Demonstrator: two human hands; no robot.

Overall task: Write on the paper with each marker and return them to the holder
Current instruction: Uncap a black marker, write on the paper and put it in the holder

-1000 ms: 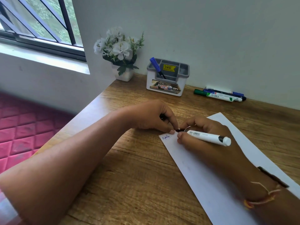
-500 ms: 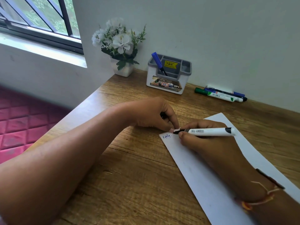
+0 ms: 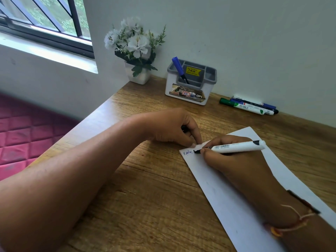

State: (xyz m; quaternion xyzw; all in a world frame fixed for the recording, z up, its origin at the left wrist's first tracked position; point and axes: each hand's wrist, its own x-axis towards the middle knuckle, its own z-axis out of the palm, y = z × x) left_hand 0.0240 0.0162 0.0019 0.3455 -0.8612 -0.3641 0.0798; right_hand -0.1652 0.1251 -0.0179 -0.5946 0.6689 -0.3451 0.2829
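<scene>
A white sheet of paper (image 3: 223, 193) lies slanted on the wooden desk (image 3: 145, 197), with small blue writing at its top left corner. My right hand (image 3: 236, 160) grips a white marker (image 3: 238, 146) whose black tip touches the paper just right of that writing. My left hand (image 3: 174, 128) has curled fingers around a dark cap, mostly hidden, and its fingertips press the paper's top corner. The white and grey holder (image 3: 190, 84) stands by the wall with one blue marker (image 3: 179, 69) leaning in it. Several markers (image 3: 249, 106) lie to its right.
A white pot of white flowers (image 3: 136, 51) stands left of the holder in the corner. The desk's left edge drops to a red quilted surface (image 3: 27, 135). A barred window (image 3: 41, 20) is at the upper left.
The marker in my right hand has tipped flatter and its tip has come down onto the paper beside the blue writing. My left hand stays at the paper's corner.
</scene>
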